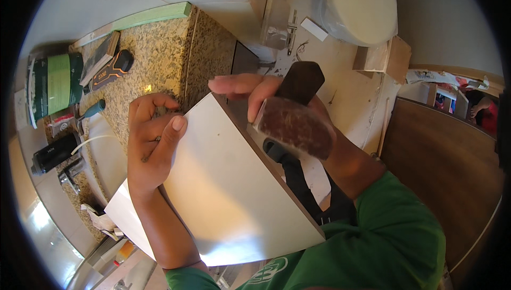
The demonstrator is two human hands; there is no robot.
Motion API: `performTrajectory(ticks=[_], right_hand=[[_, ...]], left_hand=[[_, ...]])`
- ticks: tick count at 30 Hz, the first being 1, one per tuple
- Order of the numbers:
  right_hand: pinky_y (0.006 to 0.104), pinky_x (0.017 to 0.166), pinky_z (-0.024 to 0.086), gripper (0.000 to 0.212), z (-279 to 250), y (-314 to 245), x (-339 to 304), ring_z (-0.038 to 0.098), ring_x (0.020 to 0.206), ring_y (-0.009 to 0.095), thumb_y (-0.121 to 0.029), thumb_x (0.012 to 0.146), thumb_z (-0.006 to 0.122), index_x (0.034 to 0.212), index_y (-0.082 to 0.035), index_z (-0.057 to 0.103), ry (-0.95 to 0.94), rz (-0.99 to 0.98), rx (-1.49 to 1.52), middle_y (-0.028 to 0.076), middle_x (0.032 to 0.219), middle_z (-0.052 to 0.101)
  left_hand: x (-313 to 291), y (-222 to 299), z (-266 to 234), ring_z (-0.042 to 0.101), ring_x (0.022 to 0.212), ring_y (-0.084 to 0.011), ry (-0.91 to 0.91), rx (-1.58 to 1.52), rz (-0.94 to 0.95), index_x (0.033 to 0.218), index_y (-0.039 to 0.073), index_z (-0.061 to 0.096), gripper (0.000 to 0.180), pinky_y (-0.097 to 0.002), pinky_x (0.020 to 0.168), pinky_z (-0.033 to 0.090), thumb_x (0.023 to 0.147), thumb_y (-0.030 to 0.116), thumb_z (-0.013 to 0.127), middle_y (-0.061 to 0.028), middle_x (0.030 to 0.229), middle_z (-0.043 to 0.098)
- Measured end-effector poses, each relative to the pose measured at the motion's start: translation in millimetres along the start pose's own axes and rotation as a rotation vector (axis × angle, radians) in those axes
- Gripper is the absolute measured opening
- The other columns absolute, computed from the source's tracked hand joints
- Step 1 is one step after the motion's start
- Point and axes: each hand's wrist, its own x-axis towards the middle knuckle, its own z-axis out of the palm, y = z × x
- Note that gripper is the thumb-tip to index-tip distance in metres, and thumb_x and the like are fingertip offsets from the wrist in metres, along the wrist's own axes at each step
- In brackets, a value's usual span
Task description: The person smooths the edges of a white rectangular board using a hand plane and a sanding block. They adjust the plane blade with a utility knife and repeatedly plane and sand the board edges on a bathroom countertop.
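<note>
A: What is held?
B: The right hand [263, 92] grips the dark tool [297, 126]. The left hand [151, 142] is half curled, its thumb on the panel [226, 178]; I cannot tell if it grips. The panel is beside the bench [159, 47].
A: Which step?
B: Probably steadying the panel for tool work. The next move calls for fingers kept clear.
</note>
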Motion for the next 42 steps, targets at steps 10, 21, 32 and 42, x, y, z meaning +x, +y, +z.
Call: performTrajectory(ticks=[10, 21, 32, 42], right_hand=[[0.0446, 0.106, 0.047, 0.097, -11, 19, -27, 0.061, 0.124, 0.029, -0.077, 0.083, 0.066, 0.142, -0.002, 0.049, 0.248, 0.346, 0.128, 0.021, 0.134, 0.062], [0.031, 0.086, 0.05, 0.104, 18, -5, 41, 0.061, 0.099, 0.012, -0.078, 0.069, 0.081, 0.134, -0.002, 0.052, 0.236, 0.218, -0.054, 0.003, 0.106, 0.064], [0.033, 0.095, 0.051, 0.068, 29, 9, 69, 0.062, 0.11, 0.015, -0.034, 0.077, 0.095, 0.122, -0.004, 0.054, 0.104, -0.137, -0.115, 0.008, 0.112, 0.068], [0.0324, 0.09, 0.054, 0.071, 30, 12, 63, 0.064, 0.104, 0.014, -0.035, 0.074, 0.097, 0.122, -0.006, 0.053, 0.202, -0.076, -0.044, 0.008, 0.111, 0.068]], left_hand=[[-3, -6, 2, 0.046, 0.114, -0.0288, -0.005, -0.003, -0.007, 0.083, -0.002, 0.072, 0.04, -0.0404, 0.105, 0.033, 0.1, 0.034, 0.065, -0.0135, 0.111, 0.06], [-3, -7, 0, 0.047, 0.114, -0.0299, -0.036, -0.008, -0.013, 0.086, -0.002, 0.072, 0.033, -0.0407, 0.104, 0.034, 0.1, 0.028, 0.065, -0.0145, 0.115, 0.061], [-9, -10, 5, 0.048, 0.114, -0.0308, -0.007, -0.143, -0.063, 0.095, 0.003, 0.077, 0.018, -0.0413, 0.105, 0.035, 0.094, 0.017, 0.065, -0.0111, 0.121, 0.064], [-5, -6, 5, 0.049, 0.112, -0.0287, 0.025, -0.137, -0.061, 0.09, 0.003, 0.077, 0.022, -0.0391, 0.102, 0.036, 0.096, 0.022, 0.067, -0.0096, 0.112, 0.064]])
